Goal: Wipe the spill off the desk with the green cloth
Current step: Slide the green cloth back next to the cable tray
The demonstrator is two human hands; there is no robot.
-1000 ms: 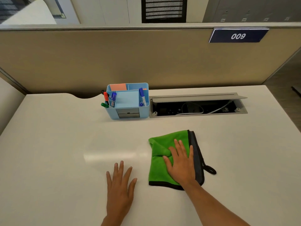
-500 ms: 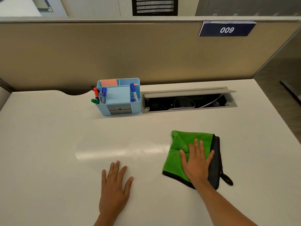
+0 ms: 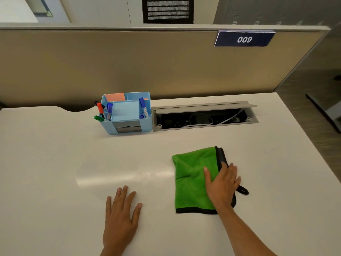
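Observation:
The green cloth (image 3: 191, 182), folded and edged in dark grey with a black hanging loop, lies flat on the white desk (image 3: 55, 163), right of centre. My right hand (image 3: 222, 187) presses palm-down on its right half with the fingers spread, covering the grey edge. My left hand (image 3: 120, 217) rests flat on the bare desk to the left of the cloth, fingers apart, holding nothing. A glossy patch (image 3: 129, 174) shows on the desk just left of the cloth; I cannot tell whether it is liquid or reflected light.
A light-blue desk organiser (image 3: 127, 126) with markers and sticky notes stands at the back. Beside it on the right is an open cable tray (image 3: 204, 119) set into the desk. A beige partition (image 3: 147, 67) closes the far side. The desk's right edge drops to the floor.
My right hand has slid the cloth to the right across the desk and now lies nearer the cloth's right edge. My left hand has stayed flat in place.

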